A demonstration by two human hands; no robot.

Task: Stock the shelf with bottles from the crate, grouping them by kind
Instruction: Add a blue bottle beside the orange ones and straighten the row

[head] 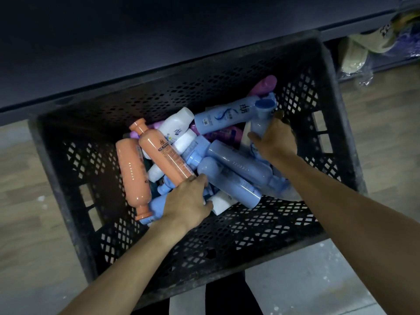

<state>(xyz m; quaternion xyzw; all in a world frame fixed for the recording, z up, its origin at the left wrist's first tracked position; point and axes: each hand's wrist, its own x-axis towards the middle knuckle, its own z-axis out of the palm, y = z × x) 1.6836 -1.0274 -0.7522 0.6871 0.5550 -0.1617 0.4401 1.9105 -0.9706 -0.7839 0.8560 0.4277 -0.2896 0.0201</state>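
Wood-look flooring (29,169) surrounds a black perforated crate (227,242) that sits just in front of a dark shelf edge (159,69), seen from above. Inside the crate lies a loose heap of bottles, mostly on their sides and touching one another. Two orange bottles (134,176) lie at the left of the heap, one resting across the other. White bottles (179,126) sit near the middle, toward the far wall. Several blue bottles (241,164) fill the centre and right, one of them with a printed label facing up. A purple bottle (264,85) leans in the far right corner, and more purple shows beneath the blue ones.

The left hand (186,201) reaches into the near left part of the heap, its grip curled around the base of the upper orange bottle. The right hand (275,139) is at the right side of the crate, its grip wrapped around a light blue bottle (261,119) with a darker blue cap that stands tilted against the crate wall.

Beyond the crate's far right corner, pale wrapped goods (354,53) lie on the floor under the shelf.
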